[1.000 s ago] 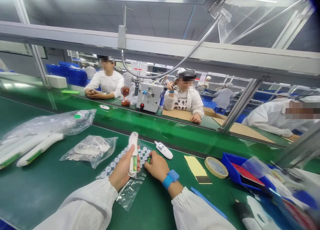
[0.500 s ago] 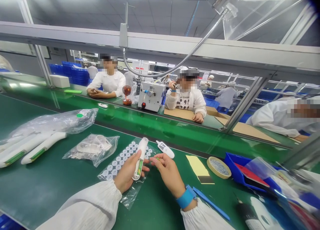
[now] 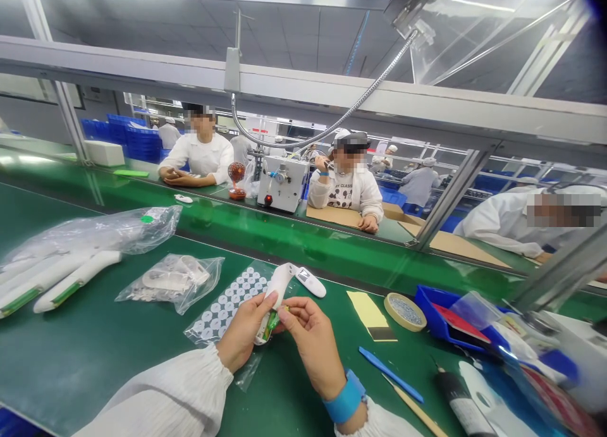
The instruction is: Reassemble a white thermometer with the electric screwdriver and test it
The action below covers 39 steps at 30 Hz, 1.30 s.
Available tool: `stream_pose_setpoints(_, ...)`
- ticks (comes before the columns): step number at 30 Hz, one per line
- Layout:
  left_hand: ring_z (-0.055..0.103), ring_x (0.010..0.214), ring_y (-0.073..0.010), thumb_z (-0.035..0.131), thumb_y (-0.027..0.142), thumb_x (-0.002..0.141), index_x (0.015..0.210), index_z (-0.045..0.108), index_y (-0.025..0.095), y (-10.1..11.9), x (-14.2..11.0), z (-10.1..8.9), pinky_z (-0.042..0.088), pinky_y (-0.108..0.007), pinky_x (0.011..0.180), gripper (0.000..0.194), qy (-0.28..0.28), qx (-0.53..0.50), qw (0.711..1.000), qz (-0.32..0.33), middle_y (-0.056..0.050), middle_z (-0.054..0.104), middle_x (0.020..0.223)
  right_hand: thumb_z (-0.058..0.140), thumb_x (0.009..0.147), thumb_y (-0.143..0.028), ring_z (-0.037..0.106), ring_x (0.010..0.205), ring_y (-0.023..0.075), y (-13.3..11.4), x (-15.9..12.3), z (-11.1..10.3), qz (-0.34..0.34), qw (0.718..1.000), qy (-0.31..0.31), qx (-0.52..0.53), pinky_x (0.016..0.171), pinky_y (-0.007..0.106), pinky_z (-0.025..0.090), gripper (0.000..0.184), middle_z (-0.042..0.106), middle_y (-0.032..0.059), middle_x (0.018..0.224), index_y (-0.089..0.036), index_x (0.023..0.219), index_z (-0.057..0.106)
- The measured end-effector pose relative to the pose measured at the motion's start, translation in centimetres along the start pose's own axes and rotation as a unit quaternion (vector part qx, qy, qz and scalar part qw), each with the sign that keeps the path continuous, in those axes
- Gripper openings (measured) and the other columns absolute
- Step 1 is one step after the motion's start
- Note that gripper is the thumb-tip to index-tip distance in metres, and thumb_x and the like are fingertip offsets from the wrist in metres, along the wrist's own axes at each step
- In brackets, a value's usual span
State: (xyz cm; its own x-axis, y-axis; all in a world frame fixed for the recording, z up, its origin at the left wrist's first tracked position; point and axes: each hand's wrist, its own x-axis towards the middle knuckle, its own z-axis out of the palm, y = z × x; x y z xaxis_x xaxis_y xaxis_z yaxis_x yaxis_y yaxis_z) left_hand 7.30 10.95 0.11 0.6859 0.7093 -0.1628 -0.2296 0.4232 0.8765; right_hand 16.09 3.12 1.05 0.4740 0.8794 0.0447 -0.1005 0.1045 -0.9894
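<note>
My left hand (image 3: 243,331) is wrapped round a white handheld device housing (image 3: 281,283), tilted with its top pointing away. Its lower part is uncovered and shows a green circuit board inside. The thumb and fingers of my right hand (image 3: 313,336) pinch a small green part (image 3: 273,321) at that opening; the fingertips partly hide it. Under my left hand lies a clear sheet of round white stickers (image 3: 222,304). Just beyond my right hand is a second white device with a small display (image 3: 311,282).
Bagged white housings (image 3: 90,260) and a bag of small parts (image 3: 173,279) lie left. To the right are yellow paper (image 3: 367,310), a tape roll of screws (image 3: 405,312), a blue tray (image 3: 429,301), a blue pry stick (image 3: 391,374) and a black screwdriver (image 3: 458,399). Co-workers sit opposite.
My right hand has moved left, bringing the small green part to the device's opening. The housing has tilted a little to the right. The view has shifted slightly, uncovering a wooden stick.
</note>
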Motion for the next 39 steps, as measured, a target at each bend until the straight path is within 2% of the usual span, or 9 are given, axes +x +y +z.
stream_pose_setpoints(7, 0.052, 0.063, -0.0102, 0.062, 0.045, 0.074, 0.088, 0.06, 0.011, -0.4, -0.5, 0.3, 0.042, -0.02, 0.06, 0.037, -0.026, -0.01, 0.999, 0.018, -0.002, 0.057, 0.071, 0.066, 0.066, -0.04, 0.054, 0.069, 0.0104, 1.0, -0.3, 0.6, -0.013, 0.999, 0.016, -0.047, 0.063, 0.02, 0.047, 0.035, 0.057, 0.0033, 0.077, -0.011, 0.083, 0.055)
stream_pose_setpoints(14, 0.048, 0.058, -0.0088, 0.057, 0.044, 0.078, 0.092, 0.058, 0.011, -0.5, -0.8, 0.6, 0.036, -0.018, 0.05, 0.036, -0.043, 0.012, 0.999, 0.025, -0.001, 0.053, 0.068, 0.067, 0.063, -0.044, 0.053, 0.06, 0.0099, 0.9, -0.3, 0.6, 0.02, 0.999, 0.002, -0.05, 0.06, 0.023, 0.05, 0.04, 0.055, 0.0018, 0.071, -0.011, 0.081, 0.052)
stream_pose_setpoints(19, 0.052, 0.068, -0.011, 0.057, 0.04, 0.079, 0.097, 0.057, 0.012, -0.3, -1.0, 0.8, 0.039, -0.018, 0.054, 0.033, -0.062, 0.041, 0.997, 0.038, -0.004, 0.057, 0.08, 0.068, 0.06, -0.047, 0.055, 0.058, 0.0097, 0.8, -0.1, 0.4, 0.049, 0.999, -0.002, -0.025, 0.059, 0.025, 0.051, 0.046, 0.054, 0.0007, 0.069, -0.011, 0.08, 0.048)
stream_pose_setpoints(23, 0.053, 0.07, -0.0123, 0.061, 0.035, 0.076, 0.099, 0.054, 0.012, -0.1, -1.3, 1.0, 0.038, -0.018, 0.054, 0.034, -0.076, 0.071, 0.994, 0.044, -0.006, 0.058, 0.083, 0.068, 0.061, -0.045, 0.054, 0.056, 0.0088, 0.7, -0.2, 0.6, 0.048, 0.999, 0.006, -0.017, 0.056, 0.022, 0.05, 0.043, 0.054, 0.0001, 0.066, -0.012, 0.078, 0.046)
stream_pose_setpoints(26, 0.054, 0.071, -0.0139, 0.057, 0.037, 0.078, 0.098, 0.052, 0.013, -0.1, -1.3, 0.9, 0.039, -0.019, 0.053, 0.032, -0.081, 0.094, 0.991, 0.051, -0.005, 0.057, 0.081, 0.07, 0.061, -0.042, 0.054, 0.055, 0.0086, 0.8, -0.3, 0.7, 0.051, 0.999, 0.006, -0.004, 0.055, 0.021, 0.049, 0.044, 0.053, -0.0011, 0.065, -0.013, 0.082, 0.044)
stream_pose_setpoints(29, 0.055, 0.073, -0.015, 0.051, 0.034, 0.08, 0.099, 0.05, 0.014, -0.1, -1.0, 0.4, 0.041, -0.021, 0.057, 0.028, -0.074, 0.131, 0.986, 0.066, -0.004, 0.056, 0.081, 0.073, 0.058, -0.042, 0.054, 0.055, 0.0092, 0.8, -0.6, 0.3, 0.059, 0.998, -0.005, 0.014, 0.057, 0.023, 0.049, 0.053, 0.053, -0.0029, 0.064, -0.014, 0.091, 0.042)
stream_pose_setpoints(33, 0.055, 0.087, -0.019, 0.048, 0.025, 0.079, 0.108, 0.049, 0.015, 0.1, -0.7, -0.2, 0.044, -0.029, 0.073, 0.031, -0.04, 0.22, 0.966, 0.126, -0.006, 0.057, 0.091, 0.071, 0.061, -0.048, 0.055, 0.068, 0.0088, 0.6, -1.1, -0.4, 0.063, 0.998, 0.004, 0.027, 0.064, 0.019, 0.047, 0.057, 0.056, 0.0007, 0.077, -0.014, 0.098, 0.044)
stream_pose_setpoints(36, 0.046, 0.107, -0.0203, 0.049, 0.018, 0.077, 0.117, 0.05, 0.02, -0.2, -1.0, -0.2, 0.034, -0.035, 0.095, 0.04, -0.026, 0.302, 0.932, 0.198, -0.006, 0.054, 0.112, 0.063, 0.068, -0.055, 0.055, 0.09, 0.0131, 0.4, -1.6, -0.3, 0.066, 0.997, -0.009, 0.04, 0.073, 0.021, 0.047, 0.06, 0.056, 0.0074, 0.103, -0.014, 0.108, 0.046)
stream_pose_setpoints(39, 0.039, 0.116, -0.0207, 0.047, 0.013, 0.075, 0.117, 0.054, 0.022, -0.7, -1.4, 0.0, 0.026, -0.036, 0.103, 0.044, -0.039, 0.367, 0.896, 0.249, -0.005, 0.049, 0.121, 0.064, 0.068, -0.054, 0.05, 0.107, 0.0182, 0.4, -1.8, 0.2, 0.06, 0.993, -0.038, 0.089, 0.089, 0.027, 0.044, 0.064, 0.051, 0.0089, 0.116, -0.015, 0.114, 0.044)
